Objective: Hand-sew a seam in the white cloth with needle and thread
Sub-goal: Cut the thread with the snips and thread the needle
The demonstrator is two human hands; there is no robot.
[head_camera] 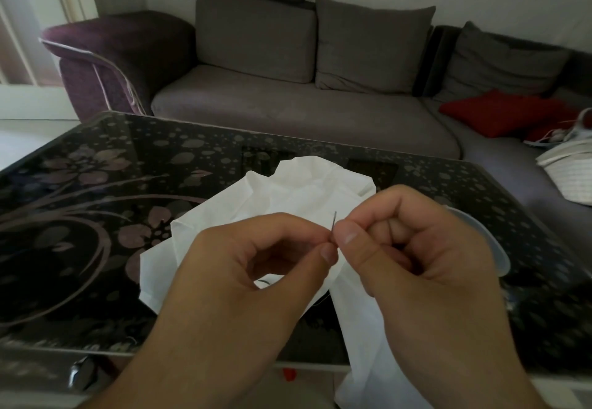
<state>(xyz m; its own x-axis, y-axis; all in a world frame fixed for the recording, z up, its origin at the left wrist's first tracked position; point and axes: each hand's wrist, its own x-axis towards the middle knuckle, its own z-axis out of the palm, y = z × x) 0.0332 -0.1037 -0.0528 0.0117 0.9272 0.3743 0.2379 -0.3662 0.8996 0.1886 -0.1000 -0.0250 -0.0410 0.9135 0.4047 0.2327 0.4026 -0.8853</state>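
Both hands sit closest to camera, raised over the near edge of the surface. Left hand (256, 267): fingers curled, thumb and forefinger pinching the needle (333, 226) low on its shaft. Right hand (413, 248): fingers curled in, thumb and forefinger tips pressed together just beside the needle; cannot tell whether they hold thread, too fine to see there.

Sofa (288, 110) fills the background: grey, soft fabric, boxy back cushions, purple rounded armrest on the left. Red cushion (499, 110) lies on its right section.

Surface (96, 203): glossy black glass, pale floral print, rounded corners. Left half bare; far edge sits near the sofa seat.

White cloth (298, 191): thin, crumpled, matte. Bunched mid-surface under the hands, one end draped over the near edge at lower right.

Clear plastic lid or dish (490, 248), curved rim, partly hidden behind the right hand.

Needle: thin metal, near upright, eye end up, poking out above the fingertips.

Short dark thread (264, 281) loop lies on the cloth, seen through the gap in the left hand.
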